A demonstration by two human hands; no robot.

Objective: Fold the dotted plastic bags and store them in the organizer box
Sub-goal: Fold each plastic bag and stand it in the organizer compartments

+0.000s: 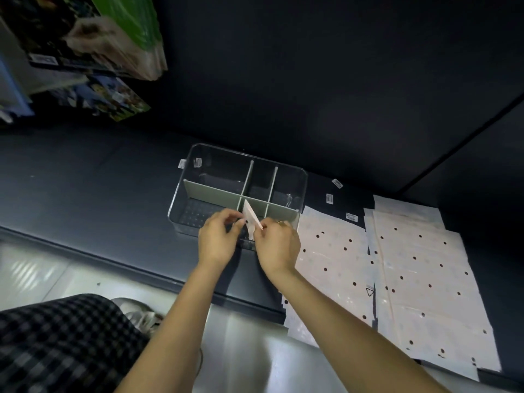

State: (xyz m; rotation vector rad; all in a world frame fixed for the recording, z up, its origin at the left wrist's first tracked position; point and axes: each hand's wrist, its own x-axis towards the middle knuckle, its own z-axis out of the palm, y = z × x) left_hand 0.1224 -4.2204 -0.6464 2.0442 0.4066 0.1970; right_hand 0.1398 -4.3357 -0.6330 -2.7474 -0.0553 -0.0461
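A clear organizer box [295, 173] with grey dividers stands on the dark table. Over its near middle compartment I hold a small folded white dotted bag [251, 217] upright, tilted. My left hand [217, 241] pinches its left edge and my right hand [278, 245] pinches its right edge. Both hands are at the box's front wall. To the right, a flat white bag with black dots [331, 265] lies on the table. Beside that one lies a stack of more dotted bags [425, 276], overhanging the table's near edge.
The dark table [99, 194] meets a dark wall behind the box. Small barcode stickers [329, 198] lie right of the box. Printed packages [85, 38] hang at upper left. My checked trouser leg [56, 344] and the pale floor [42, 268] are below.
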